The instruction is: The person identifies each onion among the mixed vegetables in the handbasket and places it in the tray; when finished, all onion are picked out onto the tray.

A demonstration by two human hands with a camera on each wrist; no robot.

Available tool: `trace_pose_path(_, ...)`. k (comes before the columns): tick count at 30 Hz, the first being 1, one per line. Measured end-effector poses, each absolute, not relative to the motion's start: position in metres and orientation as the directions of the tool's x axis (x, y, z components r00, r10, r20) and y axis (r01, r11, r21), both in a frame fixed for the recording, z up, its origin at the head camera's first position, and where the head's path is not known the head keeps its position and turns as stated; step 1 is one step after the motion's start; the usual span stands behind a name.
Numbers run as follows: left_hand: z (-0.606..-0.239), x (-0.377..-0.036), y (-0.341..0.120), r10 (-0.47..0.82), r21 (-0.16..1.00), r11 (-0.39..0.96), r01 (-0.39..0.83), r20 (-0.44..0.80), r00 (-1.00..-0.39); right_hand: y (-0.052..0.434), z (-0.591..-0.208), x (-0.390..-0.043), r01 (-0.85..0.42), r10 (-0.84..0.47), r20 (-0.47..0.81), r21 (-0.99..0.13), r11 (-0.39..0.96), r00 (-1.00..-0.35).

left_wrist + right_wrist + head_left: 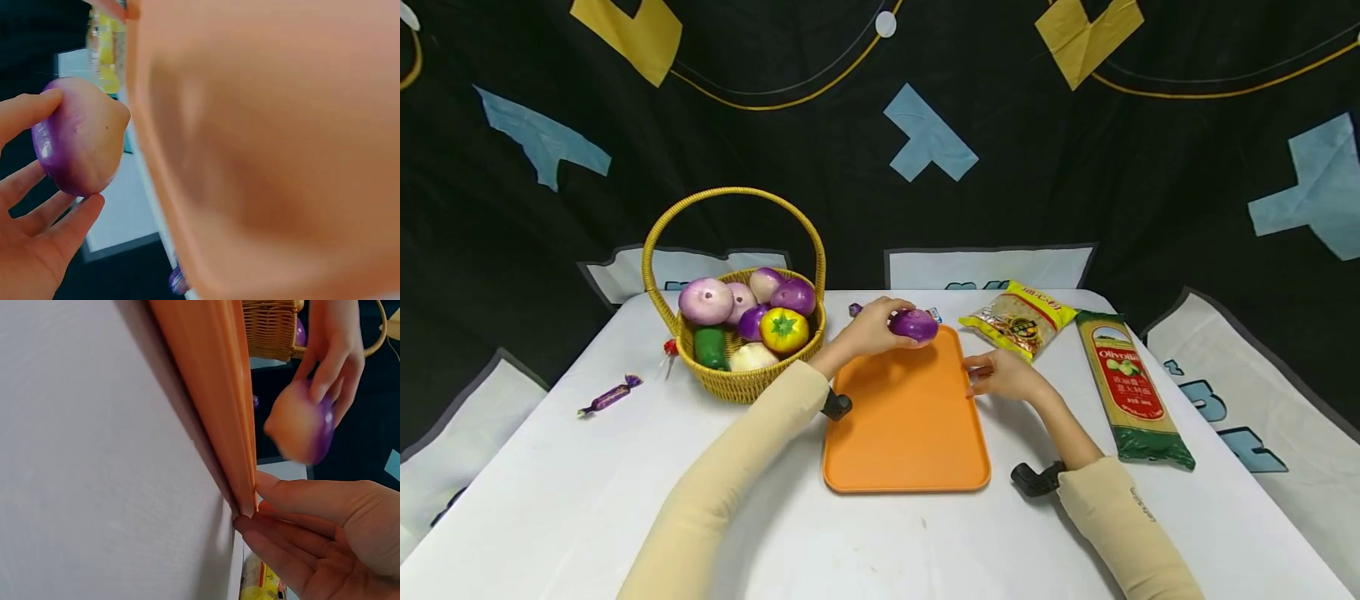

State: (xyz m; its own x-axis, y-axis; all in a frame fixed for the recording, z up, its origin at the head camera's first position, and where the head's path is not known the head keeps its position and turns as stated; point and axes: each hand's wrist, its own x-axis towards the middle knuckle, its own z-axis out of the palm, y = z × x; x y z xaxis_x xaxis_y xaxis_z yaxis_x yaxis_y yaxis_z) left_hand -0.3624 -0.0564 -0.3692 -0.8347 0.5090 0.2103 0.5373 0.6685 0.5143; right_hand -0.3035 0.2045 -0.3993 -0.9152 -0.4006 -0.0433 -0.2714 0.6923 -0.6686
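Observation:
My left hand (872, 327) grips a purple-and-white turnip (914, 325) above the far end of an orange tray (906, 425). The left wrist view shows the thumb on the purple side of the turnip (87, 137) and fingertips below it; its pale, pointed end faces the tray. At the tray's right edge, toward the far corner, is my right hand (1003, 375). Seen from the right wrist, its thumb and fingers pinch the rim of the tray (215, 394). The tray lies on a white table (917, 550).
Left of the tray stands a wicker basket (741, 387) with a tall handle, holding several vegetables. A wrapped candy (610, 396) and a red lollipop (671, 347) lie nearby. On the right are a yellow food packet (1022, 321) and a pasta bag (1131, 387).

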Motion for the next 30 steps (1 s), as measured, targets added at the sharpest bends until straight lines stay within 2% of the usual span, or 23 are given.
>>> trace_pose_path(7,-0.383,-0.376,-0.032,0.507,0.520,0.658,0.544,0.228,-0.831,0.203,-0.398,-0.303,-0.274,-0.410,-0.050,-0.669,0.691,-0.911)
trace_pose_path(18,-0.404,-0.386,-0.019,0.480,0.526,0.669,0.525,0.234,-0.846,0.206,-0.400,-0.302,-0.293,-0.433,-0.038,-0.682,0.670,-0.901)
trace_pose_path(26,-0.393,-0.378,-0.027,0.494,0.542,0.657,0.524,0.215,-0.842,0.209,-0.398,-0.298,-0.347,-0.477,0.003,-0.691,0.635,-0.879)
trace_pose_path(30,-0.381,-0.369,-0.040,0.492,0.519,0.667,0.535,0.233,-0.839,0.209,-0.400,-0.299,-0.304,-0.447,-0.030,-0.692,0.654,-0.894)
